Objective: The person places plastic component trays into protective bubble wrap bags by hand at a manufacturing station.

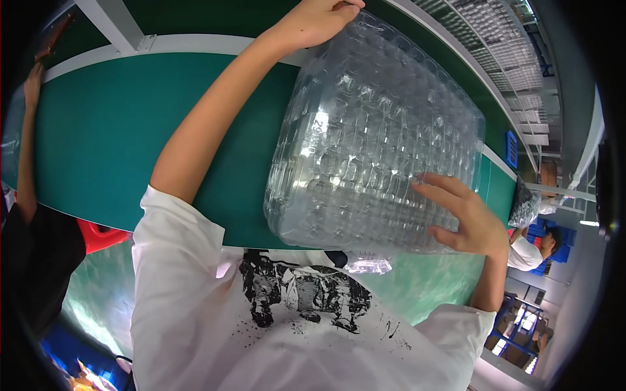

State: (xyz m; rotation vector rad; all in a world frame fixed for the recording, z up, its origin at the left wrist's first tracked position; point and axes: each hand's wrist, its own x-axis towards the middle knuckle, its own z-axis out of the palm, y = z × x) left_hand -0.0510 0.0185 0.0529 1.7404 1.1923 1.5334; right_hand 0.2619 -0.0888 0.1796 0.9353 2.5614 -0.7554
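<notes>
A stack of clear plastic blister trays (pixel 372 143), moulded with rows of round cups, lies on the green worktable in front of me. My left arm reaches across to its far left corner. There my left hand (pixel 319 23) is closed on the rim, its fingers curled and partly cut off by the picture's upper edge. Over the near right part of the trays is my right hand (pixel 466 218), fingers spread and slightly bent. Its fingertips are at the tray surface; whether they press on it I cannot tell.
The green worktable (pixel 130 130) curves away to the left, where another person's arm (pixel 27 130) shows beside a red stool (pixel 101 236). A white metal post (pixel 114 23) rises at the far edge. Stacked clear trays (pixel 495 52) stand beyond. A co-worker (pixel 527 251) is at the right.
</notes>
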